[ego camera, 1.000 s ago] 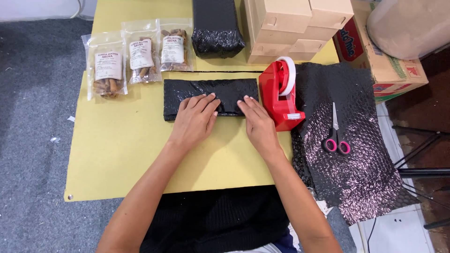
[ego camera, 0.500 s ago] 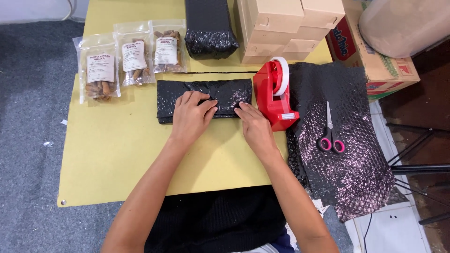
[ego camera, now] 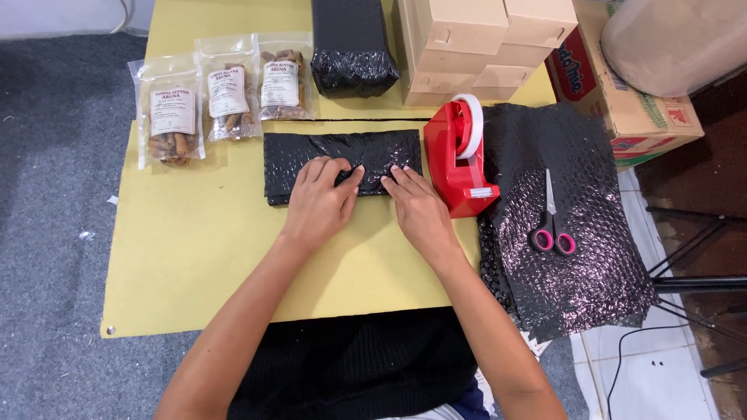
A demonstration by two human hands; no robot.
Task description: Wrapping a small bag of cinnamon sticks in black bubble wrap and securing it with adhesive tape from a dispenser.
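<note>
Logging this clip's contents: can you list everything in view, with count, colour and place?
black bubble-wrapped parcel: 1, black, mat centre, under both hands
clear pouches: 3, clear with white labels, brown contents, upper left of mat
tape dispenser: 1, red, white roll, right of parcel
scissors: 1, pink handles, on the bubble wrap
bubble wrap sheets: stack, black, right side
wrapped block: 1, black, top centre
cardboard boxes: stack, tan, top right
printed carton: 1, brown, far right
mat: 1, yellow
left hand: on parcel
right hand: on parcel
</note>
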